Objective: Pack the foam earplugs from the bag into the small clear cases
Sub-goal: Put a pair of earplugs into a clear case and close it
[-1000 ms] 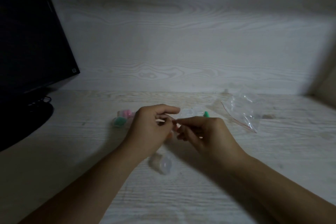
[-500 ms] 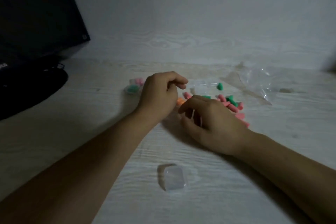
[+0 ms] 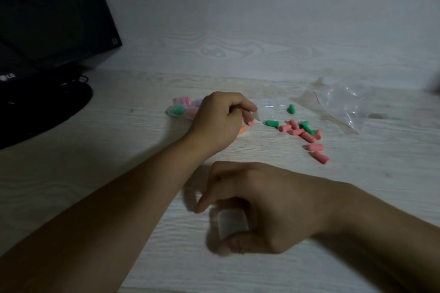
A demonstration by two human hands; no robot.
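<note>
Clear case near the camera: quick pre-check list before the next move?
1. Right hand closed around the clear case: ok.
2. Case lid open: cannot tell, fingers cover it.
3. Left hand holds a pink earplug at its fingertips: ok.
4. Loose earplugs lie on the desk: ok.
5. Bag emptied: cannot tell.
6. Filled cases lie beside the left hand: ok.

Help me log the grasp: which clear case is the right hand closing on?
The empty clear case nearest the camera, under the right hand; the filled cases lie far off, behind the left hand.
</note>
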